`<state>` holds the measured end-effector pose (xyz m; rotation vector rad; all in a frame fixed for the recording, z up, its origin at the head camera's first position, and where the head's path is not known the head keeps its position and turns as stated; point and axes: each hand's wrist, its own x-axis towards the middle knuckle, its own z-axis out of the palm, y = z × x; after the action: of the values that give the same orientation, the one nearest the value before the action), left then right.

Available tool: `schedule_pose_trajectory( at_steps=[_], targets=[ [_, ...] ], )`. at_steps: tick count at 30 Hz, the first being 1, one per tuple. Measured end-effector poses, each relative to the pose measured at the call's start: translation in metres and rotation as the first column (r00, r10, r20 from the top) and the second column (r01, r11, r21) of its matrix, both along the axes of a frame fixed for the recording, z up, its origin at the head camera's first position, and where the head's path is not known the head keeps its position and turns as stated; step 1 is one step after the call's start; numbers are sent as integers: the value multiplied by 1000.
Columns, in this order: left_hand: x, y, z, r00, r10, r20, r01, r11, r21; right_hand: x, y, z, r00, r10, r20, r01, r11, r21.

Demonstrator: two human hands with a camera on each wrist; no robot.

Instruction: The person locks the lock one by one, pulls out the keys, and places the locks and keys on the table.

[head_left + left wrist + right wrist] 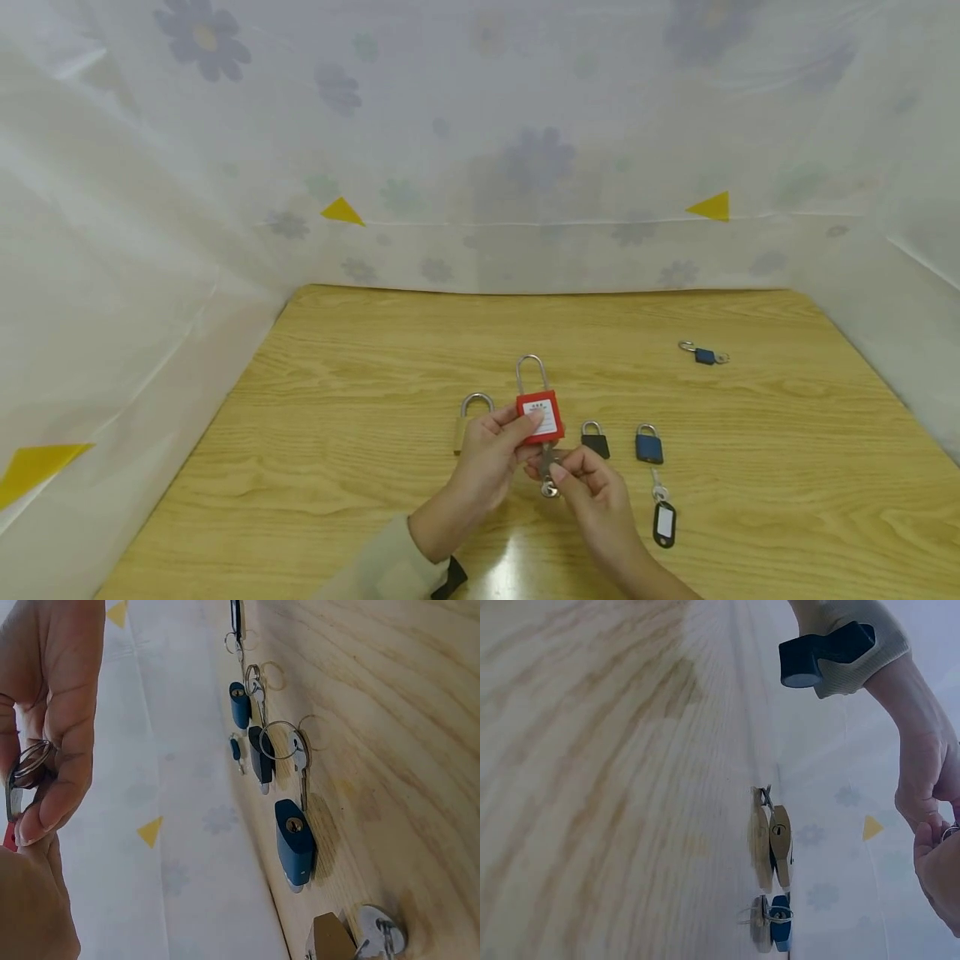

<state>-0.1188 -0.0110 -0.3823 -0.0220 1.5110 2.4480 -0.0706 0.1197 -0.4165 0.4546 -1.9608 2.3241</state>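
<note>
My left hand (483,462) grips a red padlock (557,422) with a white label, its thumb across the front. The tall shackle points up; whether it is latched, I cannot tell. Under the padlock body, my right hand (600,500) pinches a key (547,460) whose tip meets the bottom of the lock. A metal ring (550,488) hangs from that key, and the left wrist view shows the ring (31,761) beside the curled right fingers. Only a sliver of the red body (10,836) shows there. Both hands are above the table.
Behind the hands stand a brass padlock (461,437), a black padlock (596,445) and a blue padlock (649,448). The left wrist view shows another blue padlock (294,844). A tagged key (664,523) lies at right; a small blue padlock (704,357) lies farther back.
</note>
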Motion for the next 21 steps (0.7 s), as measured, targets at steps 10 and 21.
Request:
schedule_pose_trajectory(
  at_steps=[10,21],
  targets=[
    [-2,0,-1,999,22,48,-26,997,77,-1,1,-2,999,24,23,-23,1000,-14],
    [-14,-12,-13,949,305,75,-308,951,33,-25,9,-1,939,-264,221,205,945,255]
  ],
)
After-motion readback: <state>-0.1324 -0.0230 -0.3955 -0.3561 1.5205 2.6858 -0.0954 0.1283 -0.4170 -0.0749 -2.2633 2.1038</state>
